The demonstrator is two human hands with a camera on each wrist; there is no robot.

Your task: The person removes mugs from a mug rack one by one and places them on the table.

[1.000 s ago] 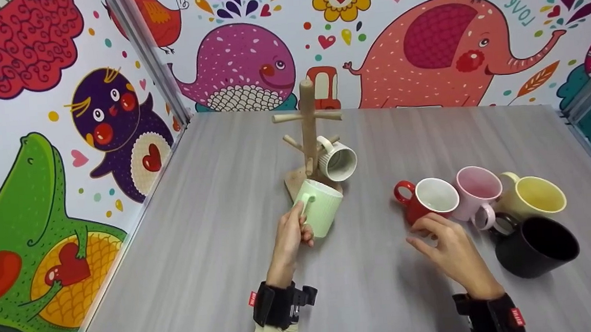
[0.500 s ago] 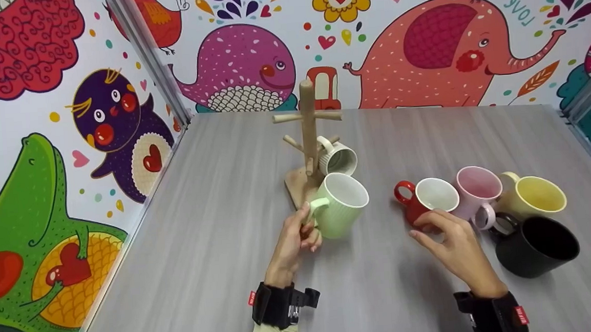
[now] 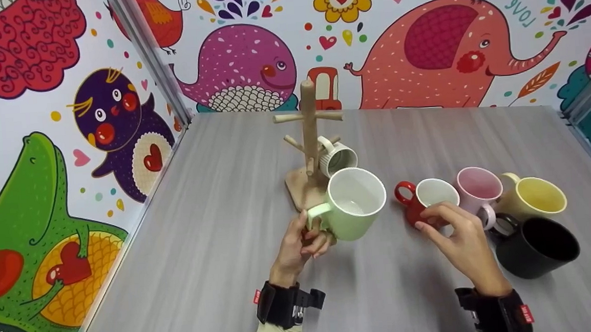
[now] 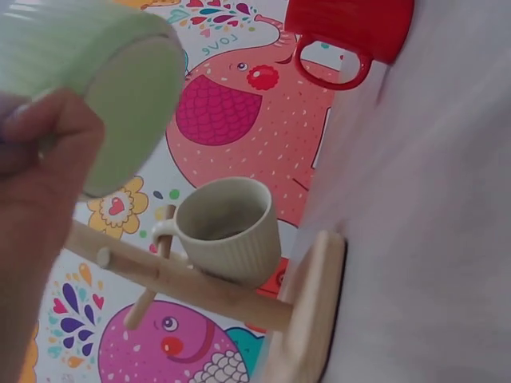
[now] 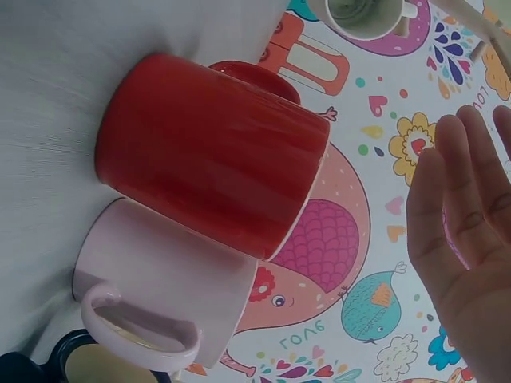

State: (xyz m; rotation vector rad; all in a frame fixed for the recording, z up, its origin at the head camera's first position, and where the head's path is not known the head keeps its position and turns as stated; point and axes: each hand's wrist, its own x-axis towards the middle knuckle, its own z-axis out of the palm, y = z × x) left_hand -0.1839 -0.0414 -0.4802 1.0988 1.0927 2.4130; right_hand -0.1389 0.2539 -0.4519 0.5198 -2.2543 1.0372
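My left hand (image 3: pixel 298 245) pinches the handle of a light green mug (image 3: pixel 353 221), holding it up above the table. In the head view its opening tilts toward the camera; the left wrist view shows its pale underside. Just behind stands a wooden mug tree (image 3: pixel 309 126). A cream ribbed mug (image 4: pixel 233 239) hangs by its handle from one lower peg. My right hand (image 3: pixel 461 240) hovers before a red mug (image 5: pixel 211 152) with its fingers loosely bent and nothing in them. The right wrist view shows a gap between these fingers and the red mug.
Right of the red mug stand a pink mug (image 3: pixel 479 188), a yellow mug (image 3: pixel 538 197) and a black mug (image 3: pixel 529 257), close together. The grey tabletop (image 3: pixel 202 233) ends at walls with printed cartoon animals.
The green mug has moved right and its opening has turned up toward the camera, still in my left hand. My right hand has shifted slightly to the right near the red mug.
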